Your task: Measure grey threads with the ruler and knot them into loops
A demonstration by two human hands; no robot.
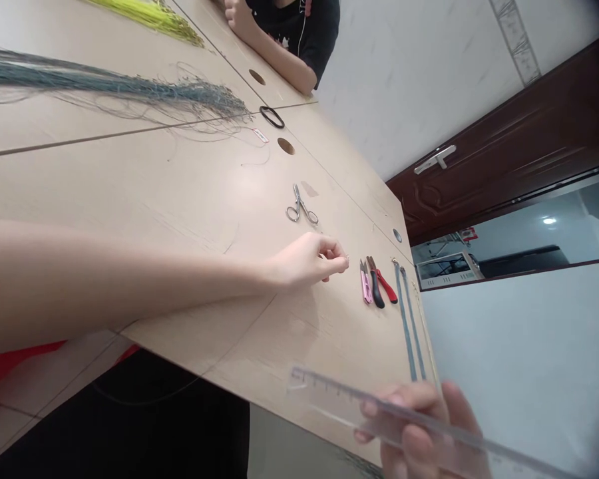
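My left hand [312, 263] reaches over the middle of the table, thumb and fingertips pinched together on a tiny end too small to make out. A thin dark thread runs across the table below that wrist. At the lower right, my right hand [424, 426] has its fingers wrapped round a clear plastic ruler [329, 392], which is slightly blurred and tilted. Small silver scissors [301, 206] lie partly opened just above my left hand. Right of it are pink snips [366, 283] and pliers [379, 283] with red and black handles.
Blue-grey cords [406, 319] lie along the right table edge. A bundle of blue-grey threads [130, 86] and a yellow-green bundle [154, 16] lie at the upper left. A black ring [272, 117] sits near holes in the table. Across it, a person [289, 40] rests an arm.
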